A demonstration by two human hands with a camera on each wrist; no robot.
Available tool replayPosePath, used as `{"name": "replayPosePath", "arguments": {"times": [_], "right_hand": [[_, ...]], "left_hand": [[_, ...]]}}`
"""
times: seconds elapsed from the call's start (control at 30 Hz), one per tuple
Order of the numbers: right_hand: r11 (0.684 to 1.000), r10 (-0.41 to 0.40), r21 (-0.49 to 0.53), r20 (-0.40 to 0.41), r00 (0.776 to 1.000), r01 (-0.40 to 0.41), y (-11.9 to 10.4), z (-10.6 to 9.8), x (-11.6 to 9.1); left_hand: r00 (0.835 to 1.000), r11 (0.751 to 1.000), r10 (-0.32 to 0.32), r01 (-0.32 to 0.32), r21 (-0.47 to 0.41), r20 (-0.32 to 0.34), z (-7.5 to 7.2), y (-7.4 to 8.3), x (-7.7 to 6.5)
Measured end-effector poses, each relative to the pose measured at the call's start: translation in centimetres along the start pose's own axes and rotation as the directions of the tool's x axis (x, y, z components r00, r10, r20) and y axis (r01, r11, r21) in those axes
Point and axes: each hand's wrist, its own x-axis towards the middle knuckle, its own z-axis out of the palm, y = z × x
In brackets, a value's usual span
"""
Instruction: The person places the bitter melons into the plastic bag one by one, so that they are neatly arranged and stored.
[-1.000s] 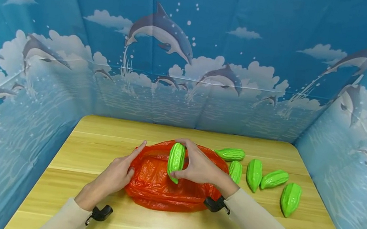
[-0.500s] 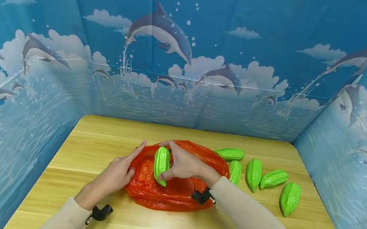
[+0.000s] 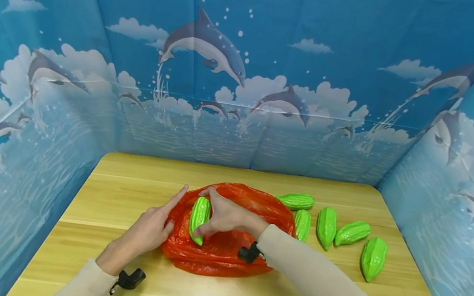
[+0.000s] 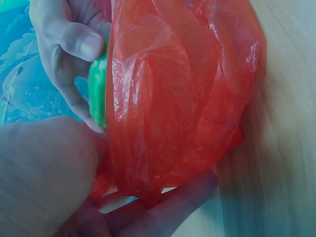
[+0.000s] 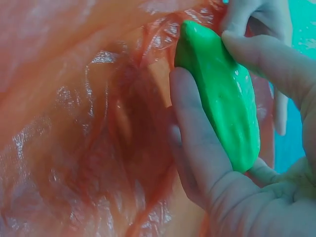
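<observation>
A bright green, shiny bitter melon is gripped between the thumb and fingers of my right hand, just over the left part of an open red plastic bag. In the right wrist view the fingers wrap the bitter melon from both sides, with crinkled red plastic beside it. My left hand holds the bag's left edge, index finger stretched along the rim. The left wrist view has the bag between the left thumb and fingers, and its wall hides most of the bitter melon.
To the right of the bag lie several more bitter melons, among them one at the back, one by the bag's edge and one farthest right. A dolphin-print curtain encloses the wooden table.
My right hand has carried the bitter melon leftward and a little nearer to me, toward the left hand. The left hand keeps its place at the bag's edge.
</observation>
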Motion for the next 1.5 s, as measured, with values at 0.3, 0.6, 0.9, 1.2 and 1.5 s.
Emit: {"name": "replayPosePath", "arguments": {"times": [0.3, 0.6, 0.9, 1.2, 1.5], "right_hand": [[0.998, 0.007, -0.057, -0.033, 0.999, -0.009, 0.6, 1.1, 0.5], [0.996, 0.005, -0.091, -0.059, 0.998, -0.01, 0.3, 0.7, -0.4], [0.997, -0.033, -0.069, -0.048, 0.998, 0.03, 0.0, -0.3, -1.7], [0.99, -0.076, -0.124, -0.087, 0.993, 0.065, -0.4, -1.3, -3.6], [0.984, -0.11, -0.154, -0.135, 0.985, 0.089, -0.3, -2.8, -5.7]], "left_hand": [[1.0, 1.0, 0.005, -0.005, 0.0, -0.01, 0.2, 0.1, -0.3], [1.0, 1.0, 0.01, -0.009, 0.007, -0.022, 0.1, 0.0, -0.3], [1.0, 1.0, -0.02, 0.02, -0.012, 0.0, 0.0, 0.1, -0.4], [1.0, 1.0, -0.022, 0.022, -0.018, 0.001, 0.2, 0.0, -0.5], [1.0, 0.999, -0.016, 0.015, -0.038, -0.006, 0.2, 0.1, -0.6]]}}
